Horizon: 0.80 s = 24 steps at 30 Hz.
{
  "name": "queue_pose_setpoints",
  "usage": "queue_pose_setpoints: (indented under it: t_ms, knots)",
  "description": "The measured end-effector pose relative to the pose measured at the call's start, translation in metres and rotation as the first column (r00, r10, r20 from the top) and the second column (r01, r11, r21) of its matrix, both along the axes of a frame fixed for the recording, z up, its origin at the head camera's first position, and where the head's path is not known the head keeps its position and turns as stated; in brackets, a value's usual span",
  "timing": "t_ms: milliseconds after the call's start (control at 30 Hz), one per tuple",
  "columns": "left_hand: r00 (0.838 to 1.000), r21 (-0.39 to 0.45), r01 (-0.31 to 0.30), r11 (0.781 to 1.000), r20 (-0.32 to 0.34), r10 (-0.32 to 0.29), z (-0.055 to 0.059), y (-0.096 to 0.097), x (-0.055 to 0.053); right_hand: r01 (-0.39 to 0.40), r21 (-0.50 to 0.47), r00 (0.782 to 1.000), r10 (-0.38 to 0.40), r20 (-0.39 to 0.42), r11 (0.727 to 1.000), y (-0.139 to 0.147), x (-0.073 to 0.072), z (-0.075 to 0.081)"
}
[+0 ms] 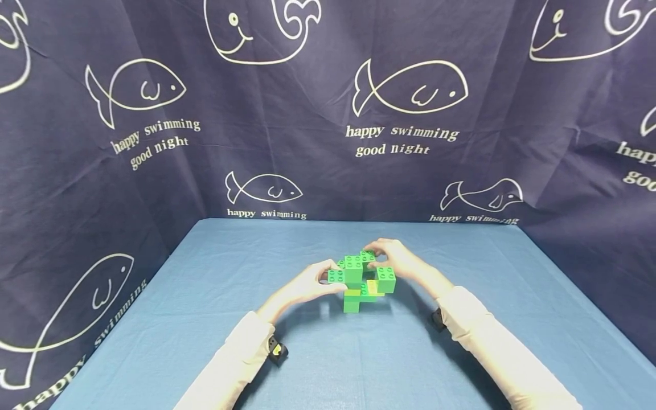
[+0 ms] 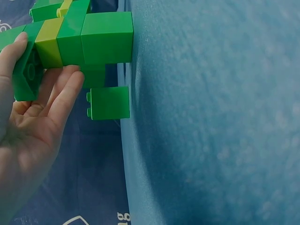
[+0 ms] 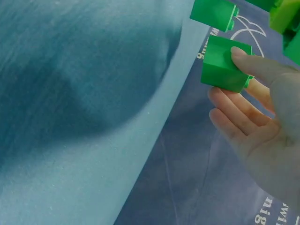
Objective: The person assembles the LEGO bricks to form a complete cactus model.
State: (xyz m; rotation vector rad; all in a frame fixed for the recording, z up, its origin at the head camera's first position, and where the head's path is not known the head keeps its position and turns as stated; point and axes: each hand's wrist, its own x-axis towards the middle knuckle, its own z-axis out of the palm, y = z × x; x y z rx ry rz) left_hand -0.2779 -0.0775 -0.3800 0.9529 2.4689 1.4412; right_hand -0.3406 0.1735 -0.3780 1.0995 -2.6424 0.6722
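Note:
A build of green and yellow toy building bricks (image 1: pixel 353 279) stands in the middle of the blue table. My left hand (image 1: pixel 315 283) grips its left side; in the left wrist view, the thumb lies on a green brick (image 2: pixel 26 70) beside a yellow one (image 2: pixel 48 42). At the far side, my right hand (image 1: pixel 397 258) pinches a green brick (image 3: pixel 225 63) between thumb and fingers. Another green brick (image 1: pixel 385 280) juts out at the build's near right. A lone-looking green brick (image 2: pixel 110 103) shows low in the left wrist view; whether it joins the build is hidden.
The blue cloth-covered table (image 1: pixel 318 353) spreads around the build. A dark blue curtain (image 1: pixel 318 114) with white fish drawings hangs behind and along both sides. Black wrist devices (image 1: pixel 278 351) are worn under both sleeves.

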Motion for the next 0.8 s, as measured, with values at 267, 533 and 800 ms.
queue_pose_setpoints:
  t_ms: [267,533,800]
  knots:
    - [1.0,0.009,0.009,1.0,0.012,-0.009,0.0,0.0,0.0,0.02,-0.101,1.0,-0.021,-0.01,0.995,0.005,0.002,0.001]
    - [1.0,0.009,-0.005,1.0,0.008,0.005,-0.005,0.0,-0.004,0.057,-0.139,0.998,-0.06,-0.016,0.989,0.009,0.005,0.006]
    - [1.0,0.019,0.0,1.0,0.011,0.0,-0.031,-0.002,-0.025,0.059,-0.141,0.996,-0.068,-0.062,0.988,0.012,0.008,0.01]
